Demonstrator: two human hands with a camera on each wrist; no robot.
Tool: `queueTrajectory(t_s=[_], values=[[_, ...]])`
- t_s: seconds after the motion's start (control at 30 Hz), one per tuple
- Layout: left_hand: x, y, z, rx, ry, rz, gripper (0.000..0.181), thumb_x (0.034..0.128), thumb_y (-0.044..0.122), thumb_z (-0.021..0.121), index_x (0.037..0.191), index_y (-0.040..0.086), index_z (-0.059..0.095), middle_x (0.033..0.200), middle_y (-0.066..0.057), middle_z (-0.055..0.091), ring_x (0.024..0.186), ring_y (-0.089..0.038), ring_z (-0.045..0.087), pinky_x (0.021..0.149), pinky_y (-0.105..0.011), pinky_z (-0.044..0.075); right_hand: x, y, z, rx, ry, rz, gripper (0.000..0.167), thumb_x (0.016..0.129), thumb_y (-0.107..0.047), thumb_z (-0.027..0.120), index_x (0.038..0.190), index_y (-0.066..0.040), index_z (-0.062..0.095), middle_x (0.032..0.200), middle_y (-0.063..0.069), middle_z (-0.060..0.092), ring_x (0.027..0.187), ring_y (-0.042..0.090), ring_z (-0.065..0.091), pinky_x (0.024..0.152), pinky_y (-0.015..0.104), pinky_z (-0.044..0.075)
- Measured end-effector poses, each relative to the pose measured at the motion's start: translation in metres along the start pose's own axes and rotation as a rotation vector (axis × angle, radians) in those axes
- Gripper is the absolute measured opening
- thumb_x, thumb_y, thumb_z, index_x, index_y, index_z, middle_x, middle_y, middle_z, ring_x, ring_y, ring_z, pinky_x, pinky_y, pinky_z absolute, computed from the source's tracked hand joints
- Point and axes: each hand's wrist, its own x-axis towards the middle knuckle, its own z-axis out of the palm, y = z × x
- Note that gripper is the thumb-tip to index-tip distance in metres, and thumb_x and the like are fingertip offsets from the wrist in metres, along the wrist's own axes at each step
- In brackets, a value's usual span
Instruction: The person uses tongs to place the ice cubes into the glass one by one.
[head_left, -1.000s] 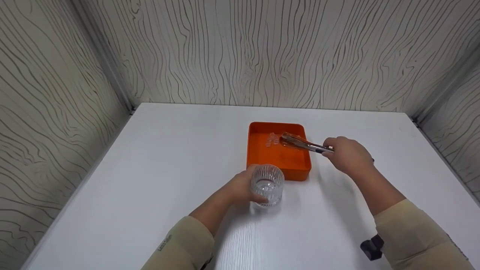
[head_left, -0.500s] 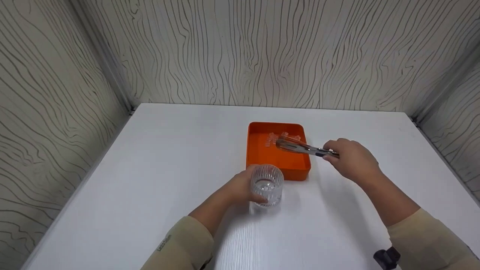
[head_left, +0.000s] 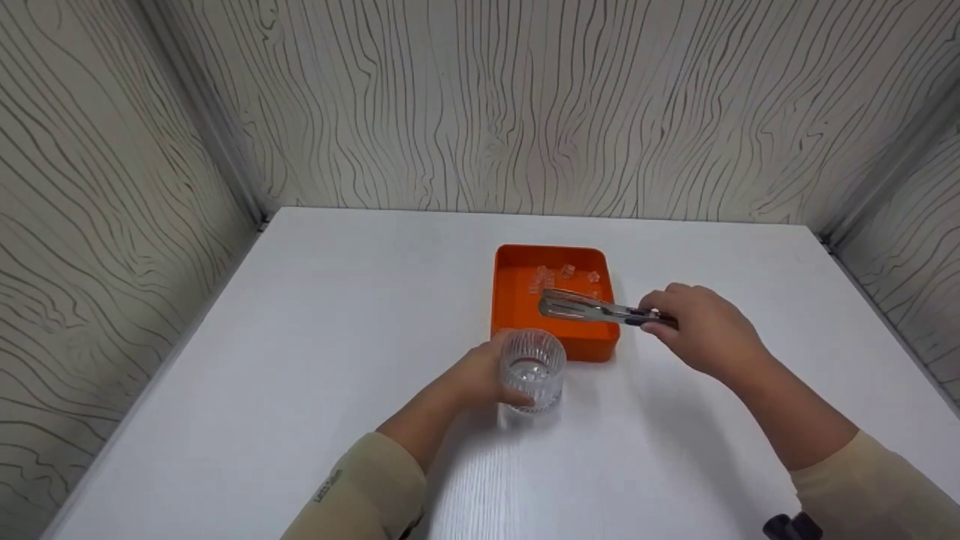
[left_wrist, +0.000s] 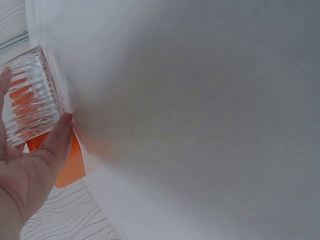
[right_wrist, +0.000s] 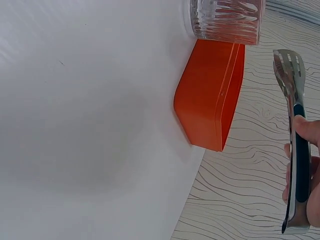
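My left hand [head_left: 480, 376] curls round a ribbed clear glass [head_left: 534, 371] standing on the table at the near edge of an orange tray [head_left: 592, 349]. In the left wrist view the thumb and fingers of the hand [left_wrist: 31, 172] lie about the glass [left_wrist: 32, 100]. Metal tongs [head_left: 585, 309] are gripped in my right hand [head_left: 705, 330], their tips above the tray. Several clear cubes [head_left: 541, 279] lie in its far part. The right wrist view shows the tongs [right_wrist: 298, 145] with dark handle grips; whether they hold a cube, I cannot tell.
A white table [head_left: 337, 315] bears the tray and glass. Wood-grain patterned panels [head_left: 450, 105] rise behind it and at both sides. Bare tabletop lies left of the glass and right of the tray.
The tongs have moved back toward me and left, from the cubes to above the tray's nearer part. My right forearm has shifted right. The left hand and glass have stayed put.
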Motion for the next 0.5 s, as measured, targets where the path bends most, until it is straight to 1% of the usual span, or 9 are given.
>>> queueTrajectory(t_s=[0.2,0.4,0.5], values=[[0.000,0.001,0.000,-0.013,0.002,-0.006,0.087,0.0570,0.030,0.087,0.128,0.034,0.037,0.120,0.012,0.051,0.113,-0.014,0.047,0.097,-0.042,0.041,-0.005,-0.003,0.003,-0.010,0.021,-0.041,0.016,0.083,-0.019,0.067,0.099,-0.020,0.066,0.076,-0.006,0.054,0.071,0.016,0.047,0.061,0.029,0.043],[0.000,0.001,0.000,0.003,0.003,0.030,0.087,0.0581,0.027,0.086,0.129,0.033,0.036,0.122,0.011,0.051,0.115,-0.015,0.046,0.099,-0.043,0.039,-0.009,-0.006,0.008,-0.030,0.017,-0.081,0.016,0.081,-0.018,0.069,0.097,-0.021,0.067,0.077,-0.009,0.054,0.072,0.015,0.046,0.062,0.029,0.043],[0.000,0.001,0.000,0.004,0.003,0.032,0.087,0.0582,0.027,0.086,0.129,0.032,0.036,0.122,0.011,0.052,0.116,-0.015,0.046,0.100,-0.044,0.037,-0.012,-0.006,0.010,-0.032,0.004,-0.085,0.017,0.081,-0.018,0.069,0.097,-0.021,0.067,0.078,-0.009,0.055,0.074,0.015,0.047,0.063,0.030,0.044]])
